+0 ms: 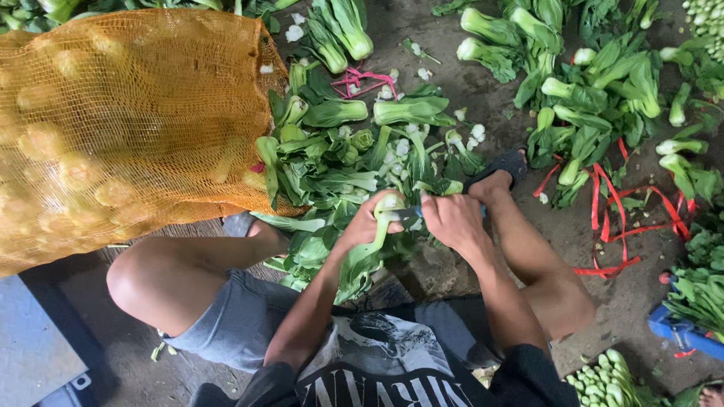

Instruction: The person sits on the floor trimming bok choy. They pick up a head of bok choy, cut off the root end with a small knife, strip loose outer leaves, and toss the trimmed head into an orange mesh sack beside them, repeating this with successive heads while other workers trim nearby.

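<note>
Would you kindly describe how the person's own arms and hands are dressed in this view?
Both arms are bare from the short black sleeves of a printed T-shirt down to the wrists. The left hand and right hand wear no gloves; no rings, watch or bracelets show.

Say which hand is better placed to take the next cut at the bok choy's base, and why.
Probably the right hand: its fingers grip what looks like a blue-handled knife, mostly hidden, pointed at the base of the bok choy. The left hand is busy holding that plant.
</note>
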